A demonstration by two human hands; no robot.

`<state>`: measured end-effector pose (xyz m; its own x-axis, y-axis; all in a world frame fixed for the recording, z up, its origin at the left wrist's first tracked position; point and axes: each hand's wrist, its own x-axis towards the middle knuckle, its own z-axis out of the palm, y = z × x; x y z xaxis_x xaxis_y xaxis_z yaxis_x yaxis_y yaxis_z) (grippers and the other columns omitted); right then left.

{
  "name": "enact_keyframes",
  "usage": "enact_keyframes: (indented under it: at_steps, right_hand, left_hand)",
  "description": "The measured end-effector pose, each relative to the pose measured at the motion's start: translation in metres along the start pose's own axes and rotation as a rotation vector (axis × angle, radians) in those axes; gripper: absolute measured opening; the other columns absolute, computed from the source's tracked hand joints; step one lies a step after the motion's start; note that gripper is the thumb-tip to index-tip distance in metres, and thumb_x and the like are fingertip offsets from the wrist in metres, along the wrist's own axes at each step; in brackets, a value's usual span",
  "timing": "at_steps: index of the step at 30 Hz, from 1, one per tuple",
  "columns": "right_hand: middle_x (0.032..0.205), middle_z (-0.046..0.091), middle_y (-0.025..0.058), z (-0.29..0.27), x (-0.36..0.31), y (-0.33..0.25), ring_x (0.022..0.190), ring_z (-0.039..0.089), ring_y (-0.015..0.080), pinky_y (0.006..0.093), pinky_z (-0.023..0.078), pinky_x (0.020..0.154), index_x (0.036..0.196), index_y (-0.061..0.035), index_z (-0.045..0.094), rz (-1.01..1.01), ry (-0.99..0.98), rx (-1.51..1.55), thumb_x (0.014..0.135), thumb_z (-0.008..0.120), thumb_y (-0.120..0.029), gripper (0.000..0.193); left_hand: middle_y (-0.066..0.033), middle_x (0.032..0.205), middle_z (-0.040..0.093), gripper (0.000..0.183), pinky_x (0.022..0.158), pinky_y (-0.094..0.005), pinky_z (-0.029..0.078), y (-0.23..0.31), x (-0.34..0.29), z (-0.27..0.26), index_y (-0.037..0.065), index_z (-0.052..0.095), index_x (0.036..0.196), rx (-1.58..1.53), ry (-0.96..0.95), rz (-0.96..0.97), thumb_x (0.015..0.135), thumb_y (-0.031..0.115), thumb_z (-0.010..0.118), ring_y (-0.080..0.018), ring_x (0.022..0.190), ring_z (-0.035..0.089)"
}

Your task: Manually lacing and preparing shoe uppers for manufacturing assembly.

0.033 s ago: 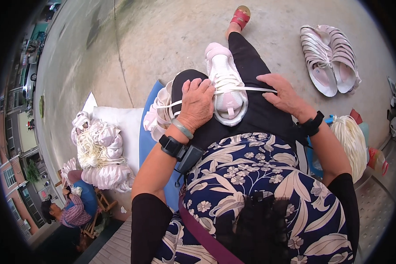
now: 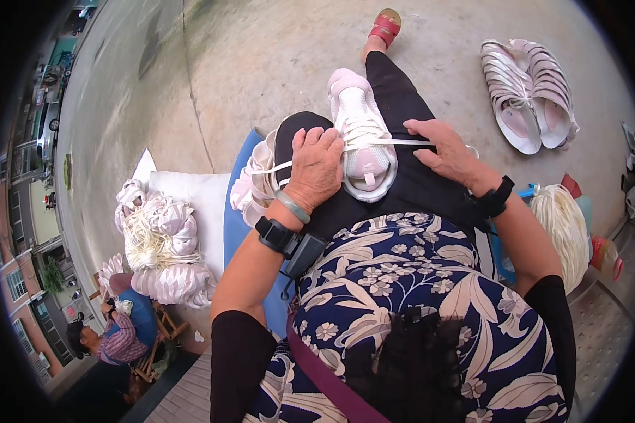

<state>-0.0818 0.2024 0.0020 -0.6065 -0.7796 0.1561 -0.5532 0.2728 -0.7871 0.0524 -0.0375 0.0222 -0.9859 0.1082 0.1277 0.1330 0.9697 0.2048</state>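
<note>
A white and pale pink sneaker upper point(image 2: 360, 113) lies on my lap between my thighs, toe pointing away from me. White laces criss-cross its front, and a flat white shoelace point(image 2: 402, 142) stretches sideways across it near the tongue. My left hand point(image 2: 316, 166) is closed at the upper's left edge, with lace coming out on both sides of it. To the right of the upper, my right hand point(image 2: 448, 151) grips the other stretch of that lace between thumb and fingers. A bit of lace shows past its knuckles.
More pink-white uppers point(image 2: 250, 187) rest by my left thigh on a blue surface. Bundled uppers and loose laces point(image 2: 159, 236) lie further left. Stacked uppers point(image 2: 529, 95) are on the floor at right, near a hank of white laces point(image 2: 561, 236). Another person point(image 2: 113, 331) sits at lower left.
My right hand has shifted slightly left along the lace, toward the upper, and some lace now shows beyond it. My left hand and the upper stay in place.
</note>
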Motion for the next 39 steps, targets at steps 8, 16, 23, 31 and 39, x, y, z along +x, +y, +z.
enact_keyframes:
  at_steps: [8, 16, 23, 31, 39]
  right_hand:
    - [0.075, 0.058, 0.0122, 0.016, 0.025, -0.025, 0.074, 0.058, 0.032, 0.0404, 0.045, 0.066, 0.085, -0.0055, 0.057, 0.003, -0.045, -0.065, 0.078, 0.054, -0.014, 0.011]
    - [0.071, 0.057, 0.0103, 0.005, 0.018, -0.017, 0.067, 0.058, 0.0305, 0.0396, 0.045, 0.057, 0.086, -0.0062, 0.056, -0.043, -0.069, -0.303, 0.078, 0.057, -0.012, 0.01]
    - [0.068, 0.057, 0.0082, 0.004, 0.001, 0.003, 0.065, 0.059, 0.0289, 0.0392, 0.045, 0.054, 0.085, -0.0099, 0.055, -0.117, -0.07, -0.293, 0.079, 0.055, -0.009, 0.006]
    - [0.071, 0.059, 0.0087, 0.002, -0.006, 0.022, 0.067, 0.058, 0.0294, 0.0385, 0.045, 0.056, 0.088, -0.011, 0.056, -0.091, -0.015, -0.272, 0.08, 0.056, -0.011, 0.008]
    - [0.074, 0.057, 0.0128, -0.074, -0.048, 0.056, 0.069, 0.056, 0.0342, 0.0407, 0.043, 0.058, 0.091, -0.0077, 0.053, -0.054, -0.111, -0.376, 0.081, 0.054, -0.007, 0.01]
  left_hand:
    - [-0.0055, 0.094, 0.055, 0.012, 0.092, -0.0449, 0.032, -0.001, -0.001, 0.003, 0.007, 0.056, 0.081, 0.092, -0.044, 0.021, 0.07, 0.007, 0.055, -0.0245, 0.095, 0.051]
    - [-0.0053, 0.091, 0.054, 0.003, 0.091, -0.0462, 0.032, -0.045, -0.027, -0.032, 0.008, 0.054, 0.074, 0.308, -0.054, -0.041, 0.072, 0.007, 0.054, -0.0244, 0.093, 0.05]
    - [-0.0048, 0.088, 0.053, 0.003, 0.091, -0.0483, 0.032, -0.049, -0.043, -0.024, 0.01, 0.056, 0.071, 0.261, -0.015, -0.016, 0.069, 0.008, 0.054, -0.0257, 0.088, 0.049]
    - [-0.0065, 0.088, 0.054, 0.002, 0.086, -0.0446, 0.034, -0.044, -0.053, -0.019, 0.008, 0.054, 0.071, 0.132, 0.029, -0.08, 0.072, 0.009, 0.055, -0.0264, 0.085, 0.05]
    - [-0.0071, 0.091, 0.057, 0.004, 0.083, -0.0396, 0.036, -0.096, -0.109, -0.04, 0.005, 0.053, 0.079, 0.237, 0.036, -0.205, 0.076, 0.008, 0.054, -0.0266, 0.087, 0.052]
